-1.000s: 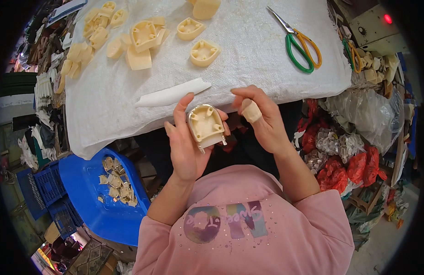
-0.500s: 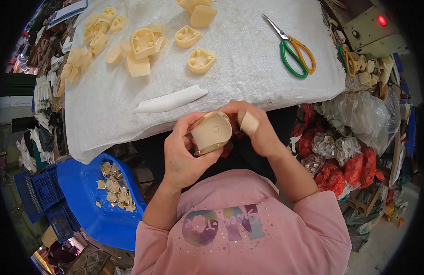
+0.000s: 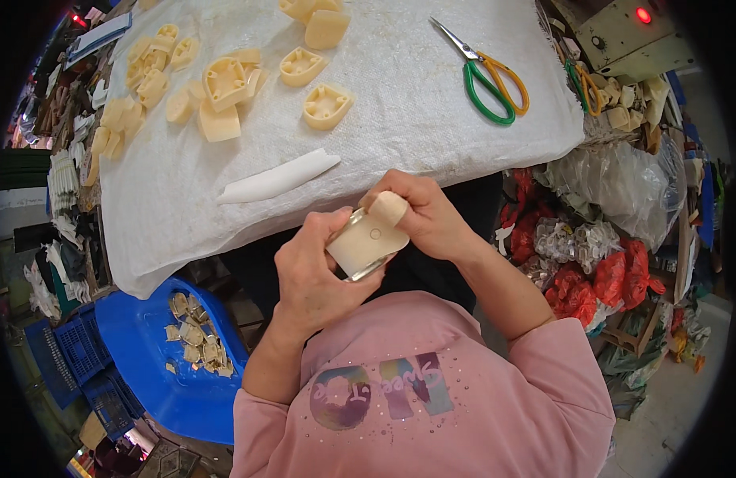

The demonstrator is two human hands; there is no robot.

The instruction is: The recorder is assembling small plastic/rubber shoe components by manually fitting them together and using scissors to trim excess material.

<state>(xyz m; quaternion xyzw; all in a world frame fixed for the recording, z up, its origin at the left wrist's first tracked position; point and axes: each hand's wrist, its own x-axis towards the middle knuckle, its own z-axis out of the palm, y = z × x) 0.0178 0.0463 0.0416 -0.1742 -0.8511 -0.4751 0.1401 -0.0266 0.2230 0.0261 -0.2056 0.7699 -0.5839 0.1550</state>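
Note:
In front of my chest, a cream rounded block (image 3: pixel 360 246) with a small ring mark on its flat face and shiny edges sits in my left hand (image 3: pixel 308 267), fingers and thumb closed around its sides. My right hand (image 3: pixel 424 211) grips the block's far right edge. What looks like a beige wrapping (image 3: pixel 389 208) covers its thumb, which presses against the block's face. The fingers of my right hand behind the block are hidden. Beyond my hands, a curled white strip (image 3: pixel 280 177) lies near the front edge of the white-covered table (image 3: pixel 400 103).
Several pale yellow hollow pieces (image 3: pixel 326 107) lie across the table's left and middle. Scissors (image 3: pixel 487 80) with green and orange handles rest at the right. A blue basin (image 3: pixel 137 350) holding cream scraps (image 3: pixel 194 331) stands lower left. Red plastic bags (image 3: pixel 571 295) lie lower right.
My right hand has moved left, and its wrapped thumb now lies over the block's face. The block has tilted slightly in my left hand. The whole view has shifted a little.

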